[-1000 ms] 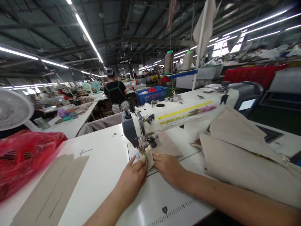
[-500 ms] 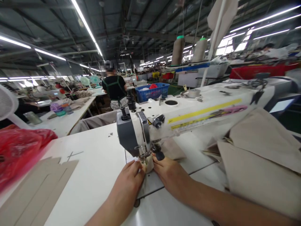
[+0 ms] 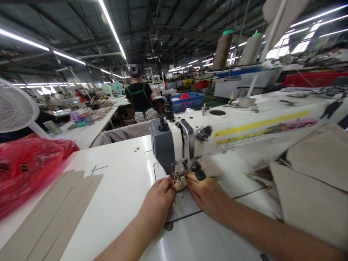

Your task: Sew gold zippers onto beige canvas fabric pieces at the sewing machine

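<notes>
A small beige fabric piece (image 3: pixel 181 184) lies under the presser foot (image 3: pixel 178 176) of a white and grey sewing machine (image 3: pixel 165 145). My left hand (image 3: pixel 159 199) is closed on its left edge, fingertips bunched close to the needle area. On the other side, my right hand (image 3: pixel 208 194) grips the right edge, its fingertips partly hidden behind the machine's dark knob (image 3: pixel 199 173). More beige cloth (image 3: pixel 210 167) shows beyond my right hand, under the machine arm. Whether it joins the piece I hold, I cannot tell.
Flat beige cut panels (image 3: pixel 51 214) lie on the left, beside a red plastic bag (image 3: pixel 35 156) and a white fan (image 3: pixel 16 105). Beige fabric pieces (image 3: pixel 312 188) are heaped at right. Thread cones (image 3: pixel 223 50) stand behind the machine. A co-worker (image 3: pixel 139 95) is ahead.
The camera view has swung left, so the machine and hands sit further right in the picture. Both hands stay on the fabric piece at the presser foot.
</notes>
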### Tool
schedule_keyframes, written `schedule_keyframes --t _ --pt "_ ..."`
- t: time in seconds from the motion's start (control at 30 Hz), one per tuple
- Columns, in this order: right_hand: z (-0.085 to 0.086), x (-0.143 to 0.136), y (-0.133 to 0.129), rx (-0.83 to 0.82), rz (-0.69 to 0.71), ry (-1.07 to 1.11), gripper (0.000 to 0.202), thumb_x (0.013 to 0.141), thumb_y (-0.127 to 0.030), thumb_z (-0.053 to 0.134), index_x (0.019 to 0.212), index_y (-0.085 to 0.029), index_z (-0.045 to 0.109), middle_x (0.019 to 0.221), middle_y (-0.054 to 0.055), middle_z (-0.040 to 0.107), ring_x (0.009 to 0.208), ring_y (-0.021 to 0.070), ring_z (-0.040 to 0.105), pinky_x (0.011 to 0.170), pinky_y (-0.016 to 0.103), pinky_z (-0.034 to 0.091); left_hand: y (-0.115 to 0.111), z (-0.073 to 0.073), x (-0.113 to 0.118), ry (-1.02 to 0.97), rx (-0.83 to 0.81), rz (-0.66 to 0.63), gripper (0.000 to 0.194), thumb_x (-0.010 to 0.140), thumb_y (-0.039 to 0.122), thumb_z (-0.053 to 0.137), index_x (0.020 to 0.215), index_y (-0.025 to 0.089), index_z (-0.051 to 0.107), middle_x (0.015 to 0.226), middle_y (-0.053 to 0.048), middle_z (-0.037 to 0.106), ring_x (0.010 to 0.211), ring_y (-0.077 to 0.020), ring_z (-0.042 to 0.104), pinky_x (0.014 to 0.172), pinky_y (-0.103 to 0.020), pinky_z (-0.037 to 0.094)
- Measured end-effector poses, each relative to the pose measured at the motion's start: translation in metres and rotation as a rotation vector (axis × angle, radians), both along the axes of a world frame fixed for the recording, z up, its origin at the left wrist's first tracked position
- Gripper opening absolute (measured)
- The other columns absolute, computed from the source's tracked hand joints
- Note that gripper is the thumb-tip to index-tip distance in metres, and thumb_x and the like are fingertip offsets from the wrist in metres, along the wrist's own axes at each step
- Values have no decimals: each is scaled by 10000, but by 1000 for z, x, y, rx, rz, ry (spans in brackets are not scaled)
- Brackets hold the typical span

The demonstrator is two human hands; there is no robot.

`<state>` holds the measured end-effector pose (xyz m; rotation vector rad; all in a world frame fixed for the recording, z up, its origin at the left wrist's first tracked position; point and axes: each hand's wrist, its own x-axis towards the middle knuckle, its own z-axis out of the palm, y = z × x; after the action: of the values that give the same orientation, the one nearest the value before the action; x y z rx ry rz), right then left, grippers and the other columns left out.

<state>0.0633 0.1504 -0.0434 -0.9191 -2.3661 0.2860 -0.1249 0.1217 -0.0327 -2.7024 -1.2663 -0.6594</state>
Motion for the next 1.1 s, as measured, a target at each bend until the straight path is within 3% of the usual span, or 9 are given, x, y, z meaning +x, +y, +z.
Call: schedule_keyframes --t 0.5,0.7,0.93,1.0,1.1 --pt "-4 -1 4 57 14 26 276 894 -119 341 925 -143 615 947 113 628 932 223 581 848 363 484 4 -3 -1 21 40 38 155 820 69 559 924 153 638 916 -68 621 888 -206 580 790 -328 528" --pt "0 -5 3 42 28 73 315 881 -101 331 978 -159 625 992 105 637 933 224 588 834 355 489 5 -5 1 -38 3 81 213 763 11 604 913 160 635 945 -61 628 897 -205 590 800 -318 526" --pt "0 -2 7 -27 16 43 278 880 -105 370 983 -157 623 1007 100 637 952 215 585 849 334 479 9 -10 -3 -58 31 108 169 798 40 567 883 175 621 919 -39 632 837 -189 593 753 -302 521" --pt "5 5 10 22 -91 -62 203 849 -126 466 976 -148 623 1016 113 634 975 246 575 849 367 477 6 -6 -5 -63 37 118 116 819 75 549 840 171 609 892 -42 629 791 -194 590 722 -323 520" --pt "8 17 3 180 -411 -320 150 768 -98 554 889 -111 641 939 169 631 923 340 574 754 460 483 -11 6 -1 -80 64 69 112 852 115 486 844 161 587 896 -69 620 769 -201 583 701 -348 519"
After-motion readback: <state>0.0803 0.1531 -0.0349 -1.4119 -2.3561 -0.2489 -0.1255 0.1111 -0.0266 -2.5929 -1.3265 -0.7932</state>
